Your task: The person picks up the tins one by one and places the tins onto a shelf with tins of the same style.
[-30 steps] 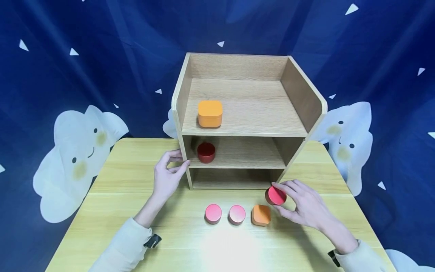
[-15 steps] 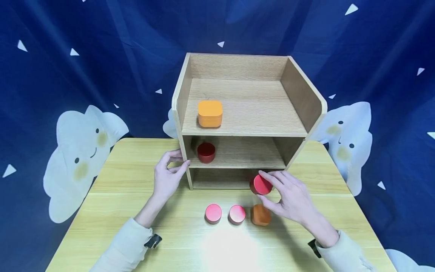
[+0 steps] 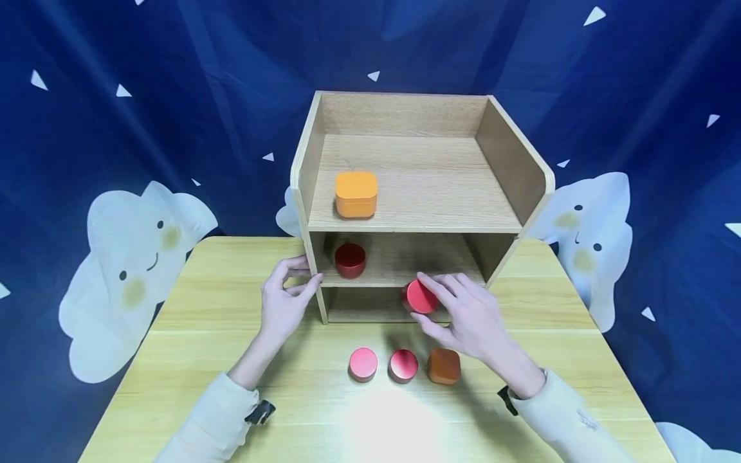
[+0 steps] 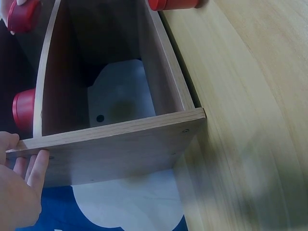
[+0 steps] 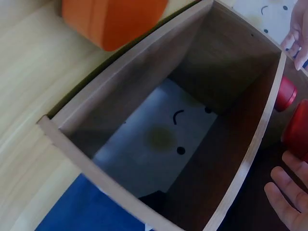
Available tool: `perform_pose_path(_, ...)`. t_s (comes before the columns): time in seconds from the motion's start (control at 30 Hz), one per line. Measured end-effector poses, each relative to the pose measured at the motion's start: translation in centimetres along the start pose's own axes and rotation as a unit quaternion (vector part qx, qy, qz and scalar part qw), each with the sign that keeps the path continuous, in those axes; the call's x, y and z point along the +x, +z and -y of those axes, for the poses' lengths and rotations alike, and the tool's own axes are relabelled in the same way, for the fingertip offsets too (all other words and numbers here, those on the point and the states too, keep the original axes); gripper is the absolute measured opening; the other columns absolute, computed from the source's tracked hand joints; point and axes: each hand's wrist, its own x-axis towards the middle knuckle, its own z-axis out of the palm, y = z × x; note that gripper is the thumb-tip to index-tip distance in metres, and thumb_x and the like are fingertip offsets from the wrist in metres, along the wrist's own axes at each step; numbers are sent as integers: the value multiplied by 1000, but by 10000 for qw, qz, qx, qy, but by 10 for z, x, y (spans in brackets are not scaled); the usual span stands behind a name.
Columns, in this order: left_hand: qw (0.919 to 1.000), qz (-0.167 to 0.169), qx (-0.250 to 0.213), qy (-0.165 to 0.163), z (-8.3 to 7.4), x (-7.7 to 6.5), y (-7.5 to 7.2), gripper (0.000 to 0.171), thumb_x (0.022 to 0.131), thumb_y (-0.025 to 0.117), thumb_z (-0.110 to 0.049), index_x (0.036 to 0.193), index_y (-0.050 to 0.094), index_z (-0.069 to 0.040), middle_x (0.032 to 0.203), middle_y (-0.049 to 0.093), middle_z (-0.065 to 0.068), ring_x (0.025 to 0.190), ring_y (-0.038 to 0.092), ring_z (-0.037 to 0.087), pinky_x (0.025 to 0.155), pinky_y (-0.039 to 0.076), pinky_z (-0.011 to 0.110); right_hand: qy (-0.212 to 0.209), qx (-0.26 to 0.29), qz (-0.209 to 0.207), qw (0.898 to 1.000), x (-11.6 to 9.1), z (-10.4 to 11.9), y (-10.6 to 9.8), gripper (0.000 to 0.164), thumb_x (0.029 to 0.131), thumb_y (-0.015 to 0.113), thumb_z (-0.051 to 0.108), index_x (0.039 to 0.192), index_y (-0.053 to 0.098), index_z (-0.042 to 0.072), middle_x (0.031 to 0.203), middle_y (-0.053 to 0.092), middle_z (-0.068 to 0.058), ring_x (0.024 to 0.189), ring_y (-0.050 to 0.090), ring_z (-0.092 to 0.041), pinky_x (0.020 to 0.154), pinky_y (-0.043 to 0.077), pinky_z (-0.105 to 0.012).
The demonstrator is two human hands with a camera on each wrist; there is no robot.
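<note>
My right hand (image 3: 467,315) pinches a round red tin (image 3: 420,297) between thumb and fingertips, in front of the wooden shelf unit (image 3: 428,186), at about the height of the middle board's edge. The same held tin (image 5: 297,132) shows at the right edge of the right wrist view. Another round dark red tin (image 3: 350,260) stands at the left end of the middle level. At the unit's left side, my left hand (image 3: 283,302) grips the edge of the side panel (image 4: 106,127), thumb at the front and fingers on the outer face.
An orange box with rounded corners (image 3: 356,195) stands on the top level, near its left. On the table (image 3: 191,360), before the unit, two round tins, one pink-red (image 3: 363,364) and one red (image 3: 402,365), line up with an orange-brown box (image 3: 444,366).
The right hand has carried the red tin leftward and up, from the table area right of the orange-brown box to the unit's front. The left hand keeps its place on the panel.
</note>
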Motion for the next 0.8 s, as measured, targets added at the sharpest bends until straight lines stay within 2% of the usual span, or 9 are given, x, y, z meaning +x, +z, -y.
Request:
perform_pose_path(0.2,10000,-1,-13,-2,0,0,0,35,89,81,3,121,68,5,113,74,24,94,67,-3,75,67,15,-57,84,-78,9999,13,5,10,59,101,55,59,132,72,12,103,75,-5,90,69,-25,69,61,-37)
perform_pose_path(0.43,10000,-27,-12,24,-1,0,0,35,89,80,4,121,68,5,112,74,24,94,67,-2,75,67,15,-82,-61,-149,9998,27,10,19,57,99,57,56,133,71,13,102,75,-4,87,68,-24,64,59,-34)
perform_pose_path(0.8,9999,-48,-46,-80,-4,-2,1,34,89,80,3,121,68,5,113,73,24,94,66,-3,77,66,14,-169,-325,-170,9992,43,14,34,55,88,70,47,132,72,13,100,73,-4,78,64,-24,57,55,-32)
